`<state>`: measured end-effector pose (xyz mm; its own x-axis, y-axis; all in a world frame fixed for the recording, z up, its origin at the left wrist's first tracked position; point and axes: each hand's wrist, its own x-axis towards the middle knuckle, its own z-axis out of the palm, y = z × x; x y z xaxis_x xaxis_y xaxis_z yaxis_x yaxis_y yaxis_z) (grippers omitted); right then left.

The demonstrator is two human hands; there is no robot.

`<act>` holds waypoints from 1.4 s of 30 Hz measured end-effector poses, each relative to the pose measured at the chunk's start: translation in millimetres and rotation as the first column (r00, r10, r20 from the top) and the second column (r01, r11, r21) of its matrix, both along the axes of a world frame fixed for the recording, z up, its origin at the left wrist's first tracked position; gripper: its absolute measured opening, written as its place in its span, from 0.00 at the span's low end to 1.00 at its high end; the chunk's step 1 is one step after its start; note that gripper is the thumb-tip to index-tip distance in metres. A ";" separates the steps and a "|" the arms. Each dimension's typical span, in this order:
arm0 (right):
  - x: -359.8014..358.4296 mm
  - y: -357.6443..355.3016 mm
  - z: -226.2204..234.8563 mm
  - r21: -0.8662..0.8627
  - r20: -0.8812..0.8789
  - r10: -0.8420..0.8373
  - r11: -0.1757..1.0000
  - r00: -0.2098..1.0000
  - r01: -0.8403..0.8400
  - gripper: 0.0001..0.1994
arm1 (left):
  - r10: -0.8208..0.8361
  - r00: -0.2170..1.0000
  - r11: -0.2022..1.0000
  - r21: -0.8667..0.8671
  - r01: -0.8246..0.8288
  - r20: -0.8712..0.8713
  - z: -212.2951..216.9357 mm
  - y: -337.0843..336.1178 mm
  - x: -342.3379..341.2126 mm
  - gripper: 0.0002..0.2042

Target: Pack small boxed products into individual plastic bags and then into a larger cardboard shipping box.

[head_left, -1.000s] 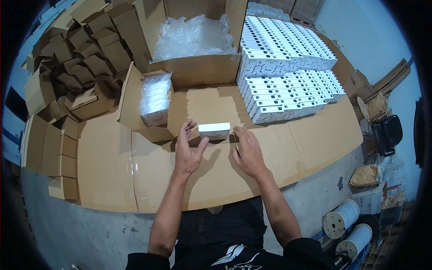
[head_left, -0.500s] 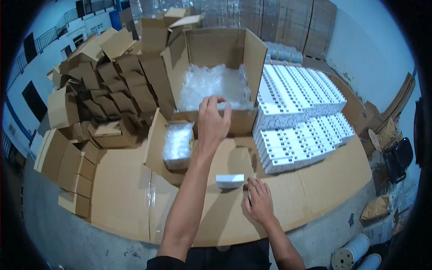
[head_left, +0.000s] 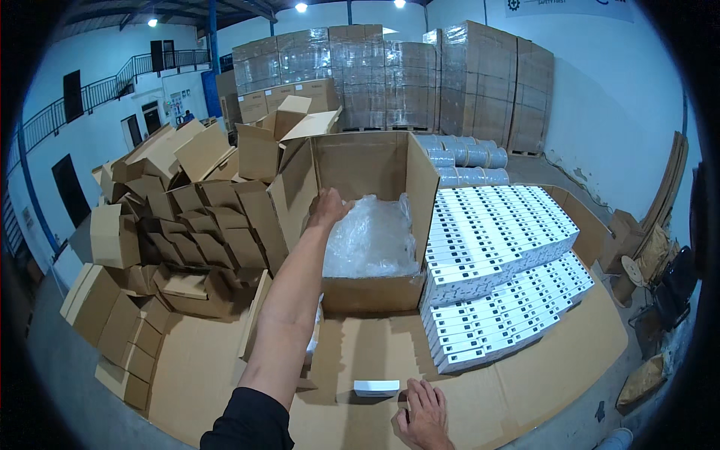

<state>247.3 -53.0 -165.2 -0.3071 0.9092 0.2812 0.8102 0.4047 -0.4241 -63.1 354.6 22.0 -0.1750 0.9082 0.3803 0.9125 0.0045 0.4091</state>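
Observation:
My left hand point(head_left: 328, 208) reaches into a large open cardboard box point(head_left: 371, 298), at the left edge of a heap of clear plastic wrap point(head_left: 371, 236). Its fingers are partly hidden, so whether they grip the plastic cannot be seen. Near the front, my right hand point(head_left: 424, 414) lies on the cardboard-covered table with its fingers out and holds nothing. Just left of it stands a small white box point(head_left: 376, 388), close to the fingertips. Behind my left forearm, a smaller open carton point(head_left: 255, 315) with plastic-wrapped packs point(head_left: 313, 334) is mostly covered.
Tall rows of white boxes point(head_left: 495, 247) stand stacked to the right. Many open folded cartons point(head_left: 202, 217) crowd the left side. Another open carton point(head_left: 112, 315) sits at the table's left edge. Wrapped pallets point(head_left: 360, 75) and cable spools point(head_left: 469, 156) are behind.
My view has tilted up. My left hand has moved forward and left, from above the large box's front edge to deep inside it. My right hand stays beside the small white box.

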 end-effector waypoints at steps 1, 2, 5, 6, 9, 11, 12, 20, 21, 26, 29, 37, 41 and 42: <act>-0.9 -0.8 0.2 0.023 0.007 -0.011 1.000 1.000 0.010 0.27 | -0.006 1.000 1.000 0.001 0.006 -0.002 -0.5 7.4 -2.5 0.21; -2.1 -0.7 1.7 0.020 0.006 -0.003 1.000 1.000 0.003 0.27 | 0.010 0.998 1.000 -0.012 -0.010 -0.060 -7.3 14.1 -12.2 0.20; -3.4 2.3 7.0 0.047 -0.007 0.006 0.999 1.000 -0.005 0.26 | 0.039 0.995 0.998 0.062 -0.033 -0.094 -15.9 26.6 -29.0 0.18; -2.6 5.8 5.8 0.012 0.007 0.014 1.000 1.000 -0.015 0.30 | 0.052 0.996 0.988 0.150 -0.041 -0.069 -15.6 28.6 -31.8 0.16; -1.3 8.9 6.1 -0.039 0.053 0.013 0.999 0.999 -0.011 0.33 | 0.061 0.997 0.953 0.295 -0.070 0.040 1.8 27.4 -26.8 0.13; -0.3 8.6 6.0 -0.048 0.083 0.015 0.999 0.996 -0.011 0.32 | -0.049 0.993 0.913 0.409 0.001 0.108 18.5 21.1 -28.1 0.11; 0.4 8.4 5.0 -0.041 0.062 0.019 0.999 0.998 -0.017 0.31 | -0.154 0.975 0.850 0.525 0.047 0.163 25.5 18.7 -30.3 0.09; 3.0 4.2 2.5 0.003 0.011 0.018 1.000 1.000 -0.018 0.27 | -0.511 0.771 0.644 0.763 0.051 0.380 58.0 -20.2 -8.8 0.14; 3.0 3.5 2.4 0.007 0.019 0.023 1.000 1.000 -0.023 0.26 | -0.512 0.770 0.648 0.760 0.055 0.381 59.0 -30.7 -6.0 0.14; 2.4 1.2 5.3 0.024 0.020 0.033 0.999 0.999 -0.034 0.24 | -0.586 0.597 0.716 0.696 0.064 0.547 54.3 -112.1 15.8 0.14; 1.1 3.5 -3.7 0.059 -0.043 0.047 0.997 0.998 -0.045 0.26 | -0.669 0.306 0.725 0.686 0.067 0.677 36.1 -161.3 29.8 0.14; 26.2 0.4 7.2 -0.317 -0.799 -0.179 0.937 0.574 -0.149 0.23 | -0.402 0.065 0.916 0.400 0.045 0.913 -49.8 -379.2 79.9 0.09; 0.3 -28.2 36.8 -0.087 -0.989 -0.021 0.887 0.148 -0.453 0.18 | -0.300 -0.078 0.952 0.304 0.046 0.951 -120.6 -450.7 98.7 0.07; -11.6 -35.4 32.6 -0.104 -0.988 -0.040 0.889 0.151 -0.446 0.18 | -0.282 -0.084 0.957 0.287 0.051 0.956 -132.3 -462.4 100.3 0.07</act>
